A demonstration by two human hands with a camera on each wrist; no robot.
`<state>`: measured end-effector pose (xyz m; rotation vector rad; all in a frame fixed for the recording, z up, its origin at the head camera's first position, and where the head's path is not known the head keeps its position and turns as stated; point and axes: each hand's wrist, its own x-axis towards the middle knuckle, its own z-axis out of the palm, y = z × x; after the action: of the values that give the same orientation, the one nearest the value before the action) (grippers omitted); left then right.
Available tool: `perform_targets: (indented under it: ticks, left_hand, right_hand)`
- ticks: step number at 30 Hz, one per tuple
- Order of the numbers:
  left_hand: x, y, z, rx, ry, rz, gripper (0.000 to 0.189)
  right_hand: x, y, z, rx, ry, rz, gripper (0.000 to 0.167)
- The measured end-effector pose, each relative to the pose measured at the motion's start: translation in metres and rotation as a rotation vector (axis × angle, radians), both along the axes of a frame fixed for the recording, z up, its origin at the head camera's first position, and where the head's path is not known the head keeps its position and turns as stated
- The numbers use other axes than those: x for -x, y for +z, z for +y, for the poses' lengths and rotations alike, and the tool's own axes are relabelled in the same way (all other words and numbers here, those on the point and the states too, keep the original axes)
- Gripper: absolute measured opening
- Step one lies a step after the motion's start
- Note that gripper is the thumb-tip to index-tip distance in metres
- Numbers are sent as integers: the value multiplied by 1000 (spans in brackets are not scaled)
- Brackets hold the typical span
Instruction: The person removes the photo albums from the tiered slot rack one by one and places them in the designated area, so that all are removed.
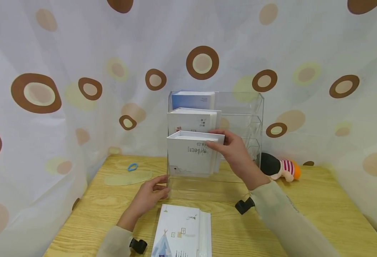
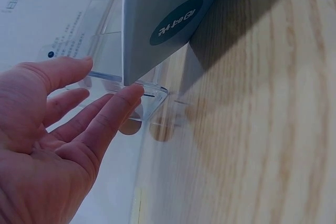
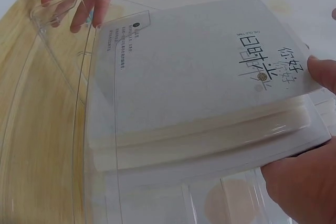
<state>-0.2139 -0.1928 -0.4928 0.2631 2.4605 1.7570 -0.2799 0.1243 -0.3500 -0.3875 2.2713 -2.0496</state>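
Note:
A clear acrylic rack [image 1: 236,101] with stepped tiers stands on the table. My right hand [image 1: 236,153] grips the upper right corner of a white book [image 1: 188,157], thumb on its front cover and fingers behind. The book stands upright in the front tier, its lower part behind the clear front panel. Behind it are another white book [image 1: 188,120] and a blue book [image 1: 191,100], one per tier. At the rack's lower left edge is my left hand [image 1: 150,194], its fingers [image 2: 105,124] extended and spread against the acrylic, thumb apart from them.
Near the table's front lies a white book [image 1: 175,225] with a tent picture, over another pale one. A blue ring [image 1: 132,166] and a pale yellow comb [image 1: 127,177] lie left of the rack. A small striped toy [image 1: 285,168] lies at right. A patterned curtain [image 1: 233,28] hangs behind.

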Motion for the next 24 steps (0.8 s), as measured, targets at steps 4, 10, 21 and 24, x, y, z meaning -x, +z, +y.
perform_targets:
  ticks: [4, 10, 21, 24]
  left_hand:
    - [-1, 1, 1, 1, 3, 7, 58]
    - [-2, 4, 2, -7, 1, 5, 58]
    - [-2, 4, 0, -6, -17, 9, 59]
    - [-2, 4, 1, -8, -6, 10, 58]
  right_hand:
    - [1, 1, -1, 1, -8, -10, 46]
    - [1, 2, -4, 5, -31, -23, 41]
    - [-2, -2, -12, 72, -99, 21, 38]
    - [-2, -4, -13, 78, -112, 32, 36]
